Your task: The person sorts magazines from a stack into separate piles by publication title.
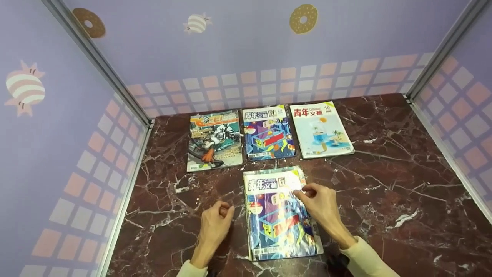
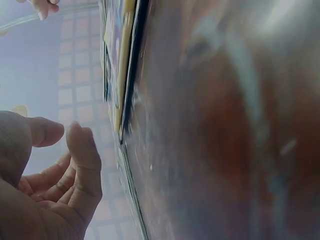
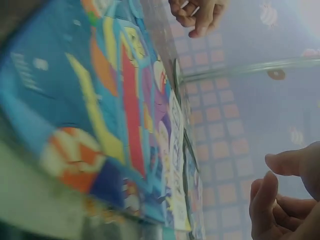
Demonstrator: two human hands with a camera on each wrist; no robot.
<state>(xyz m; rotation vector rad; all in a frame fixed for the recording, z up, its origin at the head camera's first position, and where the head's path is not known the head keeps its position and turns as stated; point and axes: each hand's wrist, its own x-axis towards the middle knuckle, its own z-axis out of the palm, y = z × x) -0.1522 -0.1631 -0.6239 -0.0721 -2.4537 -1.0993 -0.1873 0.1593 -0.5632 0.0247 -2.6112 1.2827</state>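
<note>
A small stack of magazines [image 1: 275, 227] lies at the front middle of the table, with a purple and blue cover on top that shines under the light. Just above its upper right edge is my right hand [image 1: 322, 204], thumb and forefinger slightly apart with nothing between them in the right wrist view. My left hand [image 1: 217, 223] hovers left of the stack, its fingers loosely curled and holding nothing. The left wrist view shows the layered edges of the stack [image 2: 123, 75] beyond the left fingertips.
Along the back lie a magazine with a cartoon figure [image 1: 215, 142], one with a purple cover [image 1: 268, 134], and a pale blue and white one [image 1: 322, 130]. The dark red marbled table [image 1: 384, 192] meets purple patterned panels [image 1: 246, 46] at the back and both sides.
</note>
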